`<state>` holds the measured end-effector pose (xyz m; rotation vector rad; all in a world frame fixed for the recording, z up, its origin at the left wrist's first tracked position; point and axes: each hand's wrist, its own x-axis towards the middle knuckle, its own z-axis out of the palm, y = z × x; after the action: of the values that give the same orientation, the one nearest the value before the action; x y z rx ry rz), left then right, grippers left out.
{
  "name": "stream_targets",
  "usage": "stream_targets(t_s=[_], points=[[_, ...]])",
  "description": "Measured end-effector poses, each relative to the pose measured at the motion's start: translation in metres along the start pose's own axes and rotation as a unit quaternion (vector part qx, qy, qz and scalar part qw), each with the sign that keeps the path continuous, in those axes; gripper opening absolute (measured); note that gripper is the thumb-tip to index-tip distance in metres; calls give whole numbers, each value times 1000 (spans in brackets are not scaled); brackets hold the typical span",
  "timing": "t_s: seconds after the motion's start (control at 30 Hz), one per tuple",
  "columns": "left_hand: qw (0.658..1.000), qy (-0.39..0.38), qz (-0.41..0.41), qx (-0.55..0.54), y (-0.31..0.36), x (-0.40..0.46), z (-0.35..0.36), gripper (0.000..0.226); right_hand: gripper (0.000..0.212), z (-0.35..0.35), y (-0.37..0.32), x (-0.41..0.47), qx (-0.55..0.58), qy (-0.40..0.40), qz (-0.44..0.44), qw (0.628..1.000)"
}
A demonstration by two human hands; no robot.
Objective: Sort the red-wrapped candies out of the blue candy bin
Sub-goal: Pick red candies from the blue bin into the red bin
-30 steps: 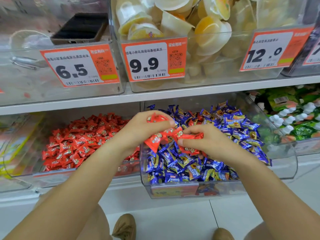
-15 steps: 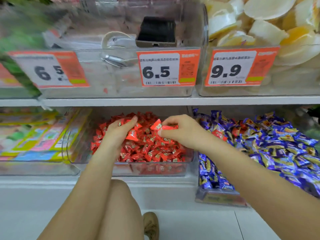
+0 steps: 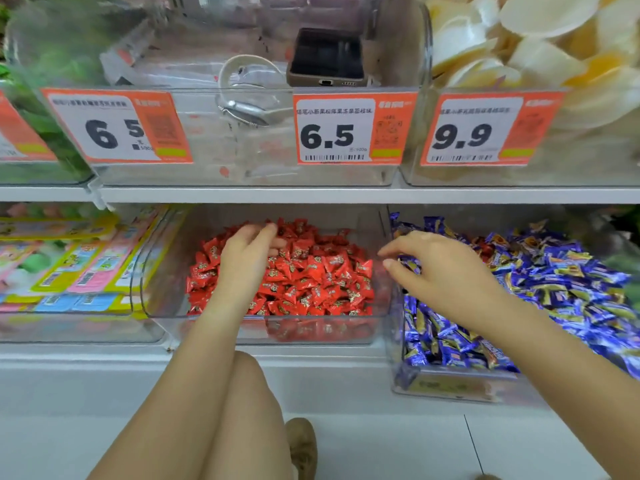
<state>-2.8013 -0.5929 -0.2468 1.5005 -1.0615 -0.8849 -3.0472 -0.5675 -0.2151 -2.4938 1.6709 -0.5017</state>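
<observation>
**Hands between two candy bins**

Head view: hands are working at the lower shelf. Left hand (image 3: 247, 252) is lying flat on the pile in the red candy bin (image 3: 263, 327), in the middle of the frame. Its fingers are loose and straight, and it is holding nothing that I can see. Right hand (image 3: 438, 271) is hanging over the wall between the two bins, at the left edge of the blue candy bin (image 3: 450, 386) in the lower right of the frame. Its fingers are spread and a little bent, and no candy is showing in them.

Red-wrapped candies (image 3: 311, 271) are filling the middle bin. A few red ones (image 3: 485, 249) are peeking out near the back of the blue pile (image 3: 554, 271), just past the right hand. Up on the top shelf a dark phone (image 3: 325, 60) is sitting in a clear bin, above a price tag (image 3: 334, 129).

I think both hands are empty now, so this is the gap between one drop and the next pick. The next move is asking the right hand to go deeper into the blue pile, find a red wrapper, and pinch just that one without dragging blue ones along.
</observation>
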Motion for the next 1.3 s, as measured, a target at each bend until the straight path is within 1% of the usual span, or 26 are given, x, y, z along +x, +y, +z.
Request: stream_targets(t_s=[0.03,0.1,0.13,0.23,0.33,0.43,0.47,0.53,0.6,0.67,0.77,0.83,0.9,0.93,1.0,1.03,1.17,1.23,1.3], points=[[999,-22,22,19,1,-7,8,12,21,-3,11,-13,25,30,8,999],[993,-82,63,54,5,-24,27,14,19,-8,34,-38,42,87,27,995],[988,-108,82,69,8,-33,36,15,19,-9,46,-49,35,93,46,994],[965,-156,158,138,18,-52,68,12,16,-13,85,-76,3,66,113,991],[924,-178,259,219,36,-57,104,12,17,-23,118,-91,0,55,161,985],[889,-196,301,285,53,-50,143,16,20,-35,142,-87,22,35,198,979],[883,-192,302,303,54,-46,153,19,23,-38,149,-82,19,18,212,977],[892,-177,281,306,50,-38,167,24,29,-39,161,-67,15,-15,226,974],[894,-183,261,316,45,-32,174,25,32,-36,170,-46,11,-26,228,973],[884,-198,262,333,41,-28,178,25,30,-29,172,-21,55,-45,236,969],[864,-216,278,360,39,-27,180,29,30,-12,171,15,138,-88,309,937],[855,-221,280,376,37,-26,180,30,35,2,174,31,98,-105,336,931],[864,-221,267,365,34,-26,179,26,43,13,174,43,63,-143,333,930],[871,-219,259,355,34,-26,179,24,52,17,172,46,39,-174,319,931],[883,-218,244,338,34,-26,180,22,72,25,173,53,75,-194,342,917],[886,-218,239,333,34,-25,180,22,74,28,173,54,107,-194,352,909],[885,-234,225,334,37,-25,181,23,64,22,161,45,245,-194,324,893],[891,-233,218,321,39,-25,181,23,59,11,152,35,267,-195,307,893],[901,-223,213,306,40,-25,181,24,52,0,143,22,281,-178,268,904]])
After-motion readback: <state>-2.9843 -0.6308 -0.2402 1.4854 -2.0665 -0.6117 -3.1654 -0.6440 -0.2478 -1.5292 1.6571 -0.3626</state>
